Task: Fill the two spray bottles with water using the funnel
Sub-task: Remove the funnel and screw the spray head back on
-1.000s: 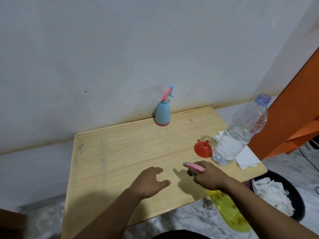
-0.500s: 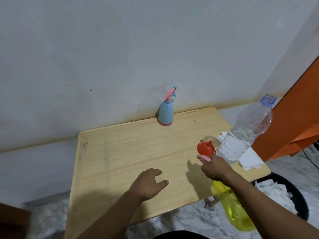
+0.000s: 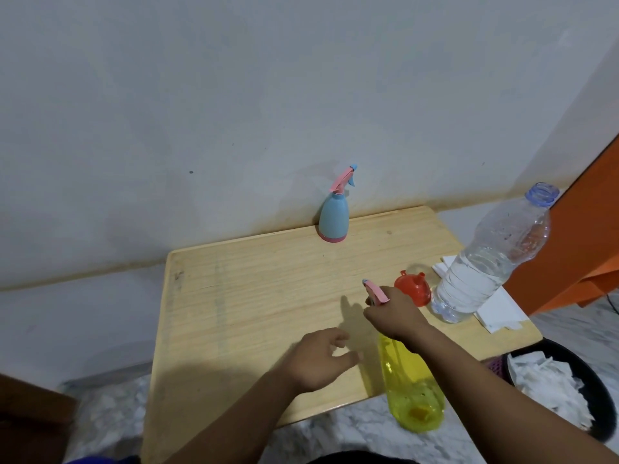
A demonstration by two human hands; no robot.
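My right hand [image 3: 393, 316] grips the pink spray head of a yellow spray bottle [image 3: 410, 386], which hangs below it over the table's near edge. My left hand [image 3: 318, 358] hovers just left of the yellow bottle with loosely curled fingers and holds nothing. A blue spray bottle [image 3: 333, 219] with a pink head stands at the table's far edge by the wall. A red funnel [image 3: 413, 288] lies on the table just beyond my right hand. A large clear water bottle [image 3: 485, 262], uncapped and about half full, stands to its right.
The small wooden table [image 3: 251, 296] stands against a white wall. White paper [image 3: 499, 313] lies under and beside the water bottle. A black bin [image 3: 599, 406] with crumpled tissues sits on the floor at the right. An orange cabinet [image 3: 589, 236] stands behind it.
My right hand has carried the yellow bottle left and inward, from beside the table to over its near edge. My left hand has shifted slightly toward it.
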